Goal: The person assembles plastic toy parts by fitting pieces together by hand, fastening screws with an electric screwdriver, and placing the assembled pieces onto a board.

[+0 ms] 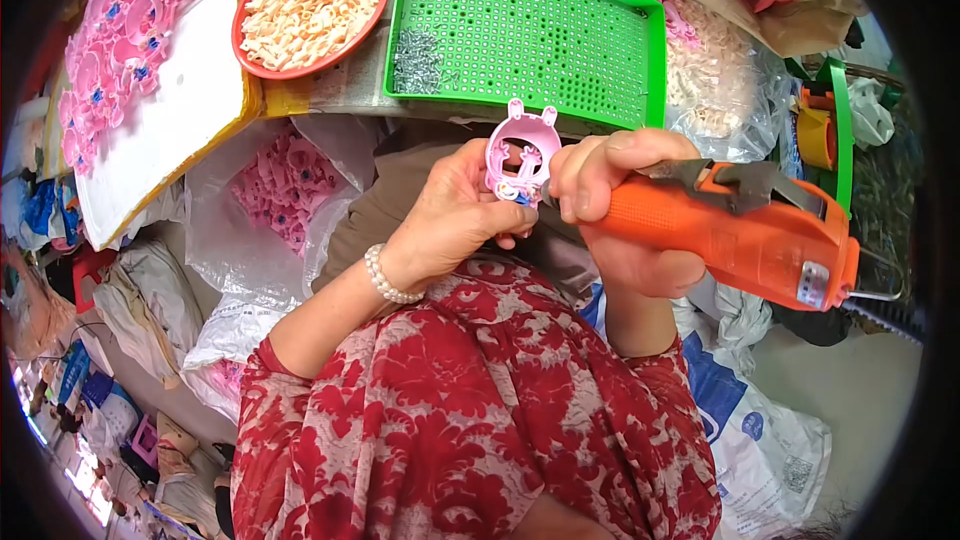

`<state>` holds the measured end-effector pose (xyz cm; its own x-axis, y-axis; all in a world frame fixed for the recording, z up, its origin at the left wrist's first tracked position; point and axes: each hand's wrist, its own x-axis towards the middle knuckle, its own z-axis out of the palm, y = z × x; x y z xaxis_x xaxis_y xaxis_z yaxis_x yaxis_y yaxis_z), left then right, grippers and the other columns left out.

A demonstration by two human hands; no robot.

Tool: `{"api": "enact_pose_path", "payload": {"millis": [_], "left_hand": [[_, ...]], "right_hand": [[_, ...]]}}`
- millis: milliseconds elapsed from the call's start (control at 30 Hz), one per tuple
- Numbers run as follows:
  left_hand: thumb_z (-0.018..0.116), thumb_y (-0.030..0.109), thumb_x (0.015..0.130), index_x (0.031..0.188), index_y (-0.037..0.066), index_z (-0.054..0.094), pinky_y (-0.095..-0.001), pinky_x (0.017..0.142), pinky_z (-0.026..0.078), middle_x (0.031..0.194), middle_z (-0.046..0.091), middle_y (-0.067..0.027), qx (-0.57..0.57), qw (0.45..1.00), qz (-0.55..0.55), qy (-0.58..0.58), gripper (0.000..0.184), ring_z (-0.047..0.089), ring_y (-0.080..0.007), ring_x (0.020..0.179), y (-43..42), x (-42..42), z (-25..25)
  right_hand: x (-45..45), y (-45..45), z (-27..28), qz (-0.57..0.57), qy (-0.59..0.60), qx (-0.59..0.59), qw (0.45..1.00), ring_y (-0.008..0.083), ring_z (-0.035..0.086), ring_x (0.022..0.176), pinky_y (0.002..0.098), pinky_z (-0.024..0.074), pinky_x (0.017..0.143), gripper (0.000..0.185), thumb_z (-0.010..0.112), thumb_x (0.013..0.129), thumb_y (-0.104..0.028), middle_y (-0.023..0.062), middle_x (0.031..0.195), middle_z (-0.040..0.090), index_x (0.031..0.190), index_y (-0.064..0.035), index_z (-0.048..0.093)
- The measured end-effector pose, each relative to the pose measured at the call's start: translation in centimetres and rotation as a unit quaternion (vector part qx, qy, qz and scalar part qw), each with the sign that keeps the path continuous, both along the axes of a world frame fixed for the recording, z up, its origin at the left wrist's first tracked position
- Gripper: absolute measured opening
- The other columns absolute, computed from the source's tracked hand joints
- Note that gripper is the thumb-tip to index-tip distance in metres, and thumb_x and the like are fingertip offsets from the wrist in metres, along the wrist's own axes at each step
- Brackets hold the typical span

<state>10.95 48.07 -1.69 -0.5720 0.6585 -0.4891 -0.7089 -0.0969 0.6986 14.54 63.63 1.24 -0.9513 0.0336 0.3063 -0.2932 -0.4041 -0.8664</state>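
In my left hand (450, 205), a pink plastic toy part (524, 140) with two rabbit-like ears and a round opening is pinched between thumb and fingers. Small blue and white details show at its lower edge. My right hand (625, 200) is wrapped around an orange electric screwdriver (745, 240), its cord end toward the right. The front end of the tool is hidden behind my right fingers, which are right beside the pink part. Whether the bit touches the part cannot be seen.
A green perforated tray (655, 70) with small screws in its left corner lies ahead. Left of it stands a red bowl (240, 35) of cream plastic pieces. Pink parts (125, 45) cover a white board (195, 90). A plastic bag (215, 230) holds more pink pieces.
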Motion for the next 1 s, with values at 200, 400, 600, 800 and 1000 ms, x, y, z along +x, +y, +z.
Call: {"api": "enact_pose_path", "payload": {"millis": [200,400,600,800,1000], "left_hand": [[0.064,-0.001,0.074,0.108,0.001,0.048,-0.0203,0.055,0.049,0.083,0.060,-0.0024,0.006,1.000,0.026,-0.010,0.037,0.058,-0.0074,0.066,0.5,0.1,0.4],[0.064,-0.003,0.073,0.106,0.001,0.049,-0.0209,0.055,0.049,0.082,0.060,-0.0025,0.001,0.999,0.019,-0.030,0.036,0.058,-0.0078,0.065,0.5,-0.1,0.3],[0.064,-0.006,0.073,0.109,0.004,0.049,-0.0212,0.053,0.047,0.086,0.059,-0.0032,0.066,0.995,-0.047,-0.059,0.040,0.056,-0.0082,0.064,0.6,-0.3,-0.5],[0.064,-0.006,0.072,0.107,0.005,0.044,-0.0204,0.051,0.044,0.082,0.056,-0.0012,0.048,0.994,-0.082,-0.052,0.042,0.053,-0.0069,0.063,1.1,-0.2,-1.6],[0.064,-0.003,0.073,0.108,0.006,0.042,-0.0184,0.049,0.040,0.081,0.055,0.0002,0.041,0.993,-0.097,-0.044,0.043,0.050,-0.0045,0.060,1.1,-0.4,-1.8]], "right_hand": [[-0.7,0.7,0.1,0.020,0.071,0.004,0.997,0.0186,0.054,0.064,0.0350,0.0440,0.065,0.077,0.060,0.071,-0.067,0.0056,0.077,0.056,0.111,-0.0013,0.048],[-0.4,1.1,0.0,0.051,0.059,0.010,0.997,0.0198,0.055,0.075,0.0330,0.0466,0.070,0.061,0.071,0.076,-0.045,0.0068,0.080,0.055,0.111,-0.0019,0.048],[-1.1,2.0,1.2,0.051,0.064,0.006,0.997,0.0173,0.054,0.063,0.0336,0.0444,0.063,0.082,0.063,0.068,-0.067,0.0048,0.075,0.056,0.113,-0.0011,0.045],[-4.6,4.3,1.6,0.016,0.118,-0.007,0.993,0.0167,0.049,0.068,0.0336,0.0408,0.065,0.085,0.054,0.073,-0.071,0.0043,0.080,0.053,0.120,-0.0008,0.043],[-5.8,3.5,-1.1,-0.094,-0.018,0.034,0.995,0.0166,0.048,0.062,0.0310,0.0405,0.061,0.078,0.055,0.075,-0.068,0.0057,0.074,0.053,0.114,-0.0013,0.047]]}}
